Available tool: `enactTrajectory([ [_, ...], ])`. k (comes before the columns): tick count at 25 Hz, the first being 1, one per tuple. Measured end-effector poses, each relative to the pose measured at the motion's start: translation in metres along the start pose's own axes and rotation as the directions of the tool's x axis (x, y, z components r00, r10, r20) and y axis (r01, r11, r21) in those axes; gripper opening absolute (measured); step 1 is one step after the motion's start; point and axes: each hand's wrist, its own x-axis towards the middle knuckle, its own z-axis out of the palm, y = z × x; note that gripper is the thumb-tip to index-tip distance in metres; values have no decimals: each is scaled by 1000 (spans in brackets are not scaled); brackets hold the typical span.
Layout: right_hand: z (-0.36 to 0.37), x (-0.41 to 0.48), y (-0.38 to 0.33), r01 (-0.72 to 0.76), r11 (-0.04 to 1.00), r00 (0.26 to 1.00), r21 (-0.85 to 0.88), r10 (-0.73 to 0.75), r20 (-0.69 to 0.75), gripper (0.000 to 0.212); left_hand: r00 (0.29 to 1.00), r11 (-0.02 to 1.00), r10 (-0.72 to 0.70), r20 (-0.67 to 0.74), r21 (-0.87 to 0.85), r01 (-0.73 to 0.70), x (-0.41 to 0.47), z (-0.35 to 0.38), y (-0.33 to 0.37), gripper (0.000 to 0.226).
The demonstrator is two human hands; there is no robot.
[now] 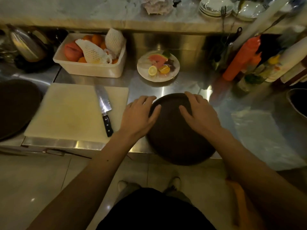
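A dark round tray (176, 138) lies on the steel counter, its near edge jutting past the counter's front. My left hand (141, 112) rests on the tray's left rim with fingers spread and nearly straight. On the tray's far right part lies my right hand (199, 112), fingers also straight and flat on the surface. Neither hand curls round the rim.
A white cutting board (69, 112) with a large knife (103, 107) lies to the left. Behind stand a cream tub of fruit (93, 68) and a plate of cut fruit (158, 67). Bottles (240, 58) crowd the right. Another dark tray (15, 107) sits far left, clear plastic (262, 135) at right.
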Motion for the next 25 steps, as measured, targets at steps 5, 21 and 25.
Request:
enactTrajectory([
  [5,10,1,35,-17,999,1000,28,17,23,60,998,998,-52,33,33,51,0,27,25,44],
  [21,55,7,182,-345,921,915,-182,373,154,58,974,995,-86,208,61,75,10,87,52,44],
  [25,65,5,212,-441,855,804,-274,512,304,64,969,992,-117,216,66,105,4,99,57,43],
])
